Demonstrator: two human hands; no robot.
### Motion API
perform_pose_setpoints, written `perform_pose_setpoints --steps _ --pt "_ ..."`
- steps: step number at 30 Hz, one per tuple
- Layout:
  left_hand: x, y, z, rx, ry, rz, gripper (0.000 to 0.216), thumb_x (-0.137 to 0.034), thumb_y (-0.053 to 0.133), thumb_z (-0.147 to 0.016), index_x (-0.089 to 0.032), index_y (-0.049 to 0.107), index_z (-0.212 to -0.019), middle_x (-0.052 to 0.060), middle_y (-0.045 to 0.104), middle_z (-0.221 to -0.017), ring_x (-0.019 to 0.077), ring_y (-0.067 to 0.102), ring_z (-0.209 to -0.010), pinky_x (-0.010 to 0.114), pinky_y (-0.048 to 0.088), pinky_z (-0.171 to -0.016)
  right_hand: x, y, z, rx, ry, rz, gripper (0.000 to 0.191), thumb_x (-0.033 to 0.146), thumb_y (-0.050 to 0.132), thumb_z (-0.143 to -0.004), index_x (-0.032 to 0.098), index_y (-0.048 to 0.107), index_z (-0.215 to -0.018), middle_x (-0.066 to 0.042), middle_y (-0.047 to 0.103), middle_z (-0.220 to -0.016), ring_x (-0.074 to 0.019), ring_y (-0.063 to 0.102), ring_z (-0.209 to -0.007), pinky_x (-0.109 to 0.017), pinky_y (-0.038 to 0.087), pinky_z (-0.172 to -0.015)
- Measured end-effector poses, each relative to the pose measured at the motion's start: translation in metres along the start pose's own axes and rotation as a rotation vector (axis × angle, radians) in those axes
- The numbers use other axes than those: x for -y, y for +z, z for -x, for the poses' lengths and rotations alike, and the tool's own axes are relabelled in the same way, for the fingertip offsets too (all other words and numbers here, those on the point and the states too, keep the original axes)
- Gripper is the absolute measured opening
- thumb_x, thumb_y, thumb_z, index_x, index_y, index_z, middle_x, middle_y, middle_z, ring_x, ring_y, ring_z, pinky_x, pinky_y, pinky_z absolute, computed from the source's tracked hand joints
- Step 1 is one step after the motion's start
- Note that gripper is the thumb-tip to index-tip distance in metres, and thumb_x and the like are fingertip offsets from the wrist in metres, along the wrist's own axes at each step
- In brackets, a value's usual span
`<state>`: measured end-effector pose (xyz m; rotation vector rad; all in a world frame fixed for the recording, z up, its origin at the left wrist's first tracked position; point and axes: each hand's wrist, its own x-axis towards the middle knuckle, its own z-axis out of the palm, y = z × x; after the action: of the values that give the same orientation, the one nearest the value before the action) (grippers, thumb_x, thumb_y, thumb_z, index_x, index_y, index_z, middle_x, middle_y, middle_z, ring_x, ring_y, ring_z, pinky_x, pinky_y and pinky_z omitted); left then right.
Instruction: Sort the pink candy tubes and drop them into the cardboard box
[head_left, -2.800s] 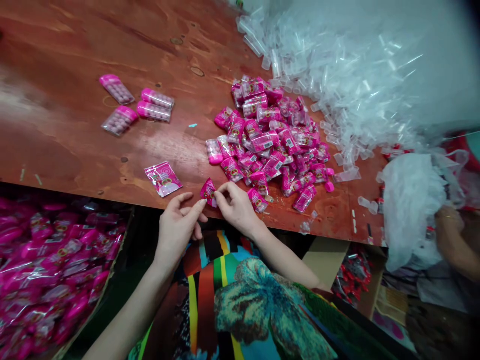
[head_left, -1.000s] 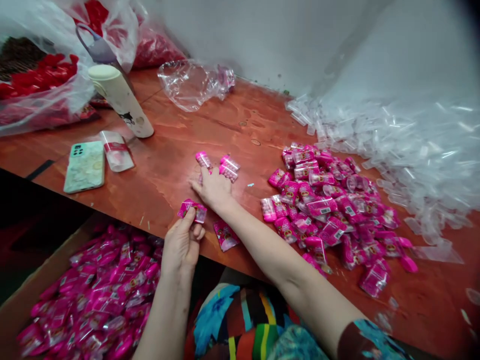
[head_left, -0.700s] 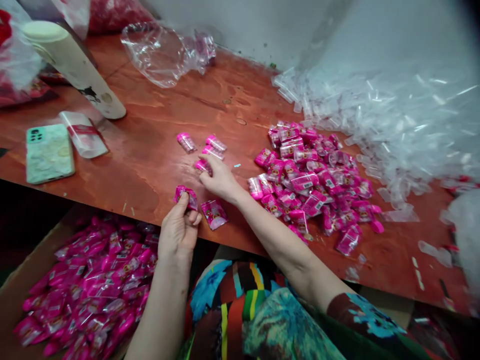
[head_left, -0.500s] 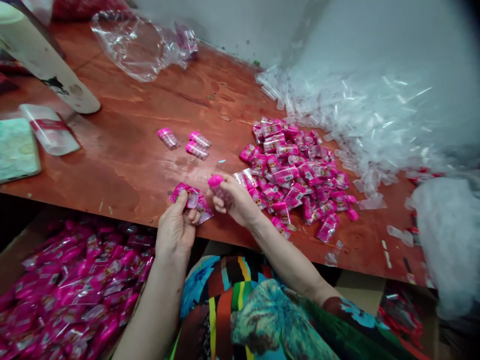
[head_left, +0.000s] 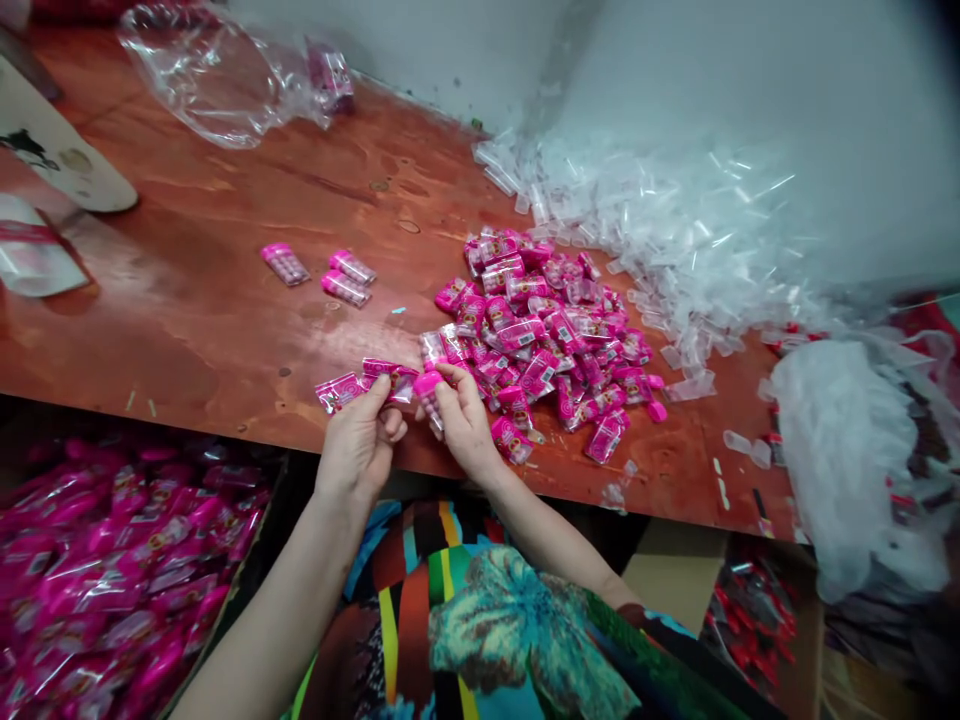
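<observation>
Left hand [head_left: 360, 445] pinching pink packet [head_left: 388, 378], capped tube [head_left: 430, 393] just right

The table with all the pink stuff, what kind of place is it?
Probably a small packing workshop. The wooden table holds a heap of pink packets and a pile of clear tubes, and a box of filled packets stands below.

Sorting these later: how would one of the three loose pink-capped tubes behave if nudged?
The tubes look rounded and lie on their sides on the table, so probably apt to roll. Small clear plastic suggests light and stiff. The glossy surface may be slippery.
</observation>
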<state>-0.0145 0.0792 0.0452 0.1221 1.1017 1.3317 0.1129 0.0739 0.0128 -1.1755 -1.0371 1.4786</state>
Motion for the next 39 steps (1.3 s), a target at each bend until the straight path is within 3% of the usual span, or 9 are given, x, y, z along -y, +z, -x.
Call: perform_pose_setpoints --steps 6,13,18,23,28,31,35,39 --pt "0.007 0.004 -0.004 -0.027 0.006 -0.016 0.041 -0.026 0.093 -0.080 -0.018 0.056 -0.065 -0.008 0.051 -0.053 0.0035 0.036 -0.041 0.020 0.027 -0.040 0.001 -0.002 0.002 -0.013 -0.018 -0.052 0.041 0.051 0.060 -0.105 0.026 0.049 -0.135 0.003 0.065 -0.083 -0.0137 0.054 -0.059 -0.027 0.044 -0.054" --pt "0.009 0.005 -0.009 -0.066 0.004 -0.016 0.044 -0.027 0.093 -0.081 -0.019 0.054 -0.065 -0.008 0.050 -0.051 0.0046 0.042 -0.039 0.020 0.031 -0.040 -0.010 -0.001 0.003 -0.027 -0.109 0.071 0.044 0.054 0.060 -0.106 0.026 0.049 -0.139 -0.001 0.068 -0.092 -0.0189 0.069 -0.081 -0.034 0.056 -0.077" --pt "0.010 0.002 -0.012 -0.048 0.006 -0.001 0.044 -0.029 0.092 -0.084 -0.018 0.055 -0.063 -0.008 0.047 -0.047 0.0046 0.041 -0.038 0.019 0.033 -0.040 -0.016 -0.005 0.002 0.059 -0.091 0.124 0.045 0.058 0.055 -0.108 0.025 0.048 -0.137 0.002 0.064 -0.082 -0.0179 0.066 -0.072 -0.035 0.056 -0.075" --pt "0.011 0.001 -0.013 -0.076 0.015 -0.003 0.038 -0.027 0.091 -0.084 -0.017 0.058 -0.066 -0.007 0.053 -0.051 0.0041 0.039 -0.036 0.019 0.030 -0.037 -0.018 -0.008 -0.005 -0.031 -0.186 0.145 0.046 0.057 0.055 -0.109 0.024 0.049 -0.139 0.000 0.067 -0.087 -0.0182 0.066 -0.074 -0.036 0.055 -0.076" --pt "0.016 -0.004 -0.016 0.028 0.025 -0.102 0.048 -0.043 0.091 -0.083 -0.020 0.056 -0.060 -0.005 0.049 -0.044 0.0086 0.044 -0.036 0.023 0.037 -0.040 -0.018 -0.005 -0.003 0.099 -0.049 0.030 0.051 0.063 0.058 -0.105 0.025 0.049 -0.137 0.004 0.061 -0.077 -0.0167 0.061 -0.065 -0.033 0.054 -0.067" --pt "0.018 -0.006 -0.015 0.119 0.029 -0.167 0.054 -0.053 0.091 -0.081 -0.020 0.057 -0.056 -0.003 0.049 -0.042 0.0103 0.047 -0.037 0.025 0.041 -0.043 -0.018 -0.004 -0.002 0.085 0.018 -0.032 0.055 0.066 0.061 -0.102 0.025 0.049 -0.137 0.004 0.060 -0.077 -0.0160 0.060 -0.063 -0.031 0.053 -0.062" --pt "0.017 -0.004 -0.008 0.203 -0.023 -0.172 0.053 -0.050 0.102 -0.066 -0.018 0.059 -0.060 -0.005 0.048 -0.043 0.0060 0.041 -0.039 0.020 0.033 -0.043 -0.017 -0.007 -0.002 0.036 -0.058 0.099 0.050 0.060 0.058 -0.105 0.025 0.051 -0.140 0.001 0.063 -0.082 -0.0179 0.064 -0.069 -0.033 0.057 -0.066" --pt "0.018 -0.003 -0.002 0.267 -0.110 -0.199 0.053 -0.052 0.104 -0.062 -0.016 0.066 -0.069 -0.007 0.047 -0.045 0.0042 0.037 -0.041 0.018 0.029 -0.043 -0.014 -0.013 0.001 -0.010 -0.178 0.387 0.047 0.048 0.055 -0.108 0.023 0.051 -0.148 -0.006 0.071 -0.096 -0.0245 0.071 -0.085 -0.042 0.059 -0.084"
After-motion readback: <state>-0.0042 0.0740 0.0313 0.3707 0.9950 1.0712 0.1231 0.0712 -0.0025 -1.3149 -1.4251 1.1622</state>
